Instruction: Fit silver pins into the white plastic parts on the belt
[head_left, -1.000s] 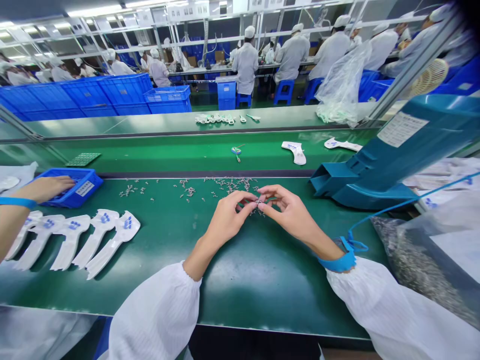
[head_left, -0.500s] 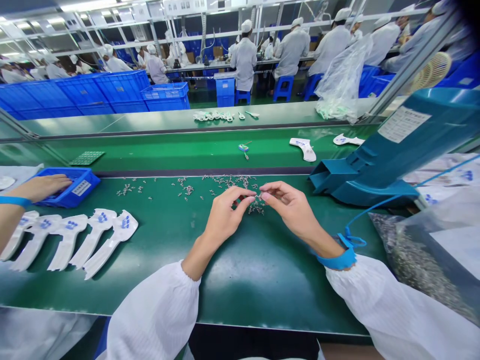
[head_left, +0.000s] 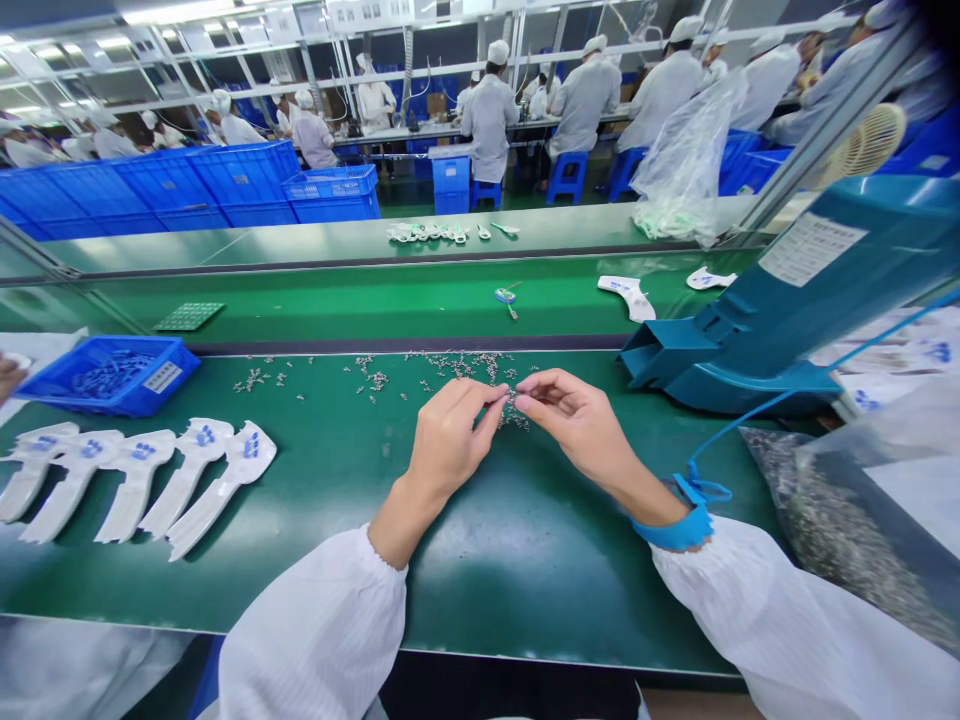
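My left hand (head_left: 456,428) and my right hand (head_left: 576,422) meet fingertip to fingertip above the green bench. Each is closed in a pinch, and a tiny silvery metal part (head_left: 511,394) shows where the tips come together; its exact shape is too small to tell. Directly behind and below the fingers lies a loose scatter of small metal parts (head_left: 480,366), with a smaller cluster (head_left: 377,382) to the left. A blue band with a cord (head_left: 679,525) circles my right wrist.
White curved shells (head_left: 225,480) lie in a row at left, beside a blue bin (head_left: 154,385) of blue pieces. A co-worker's hand (head_left: 9,375) is at the left edge. A teal chute-like holder (head_left: 795,300) and a bag of metal parts (head_left: 847,530) stand right. Behind runs a green belt (head_left: 390,305).
Things on the green belt have shifted right. The co-worker's hand has left the blue bin, baring its blue pieces. My hands stay pinched together, with only slight movement.
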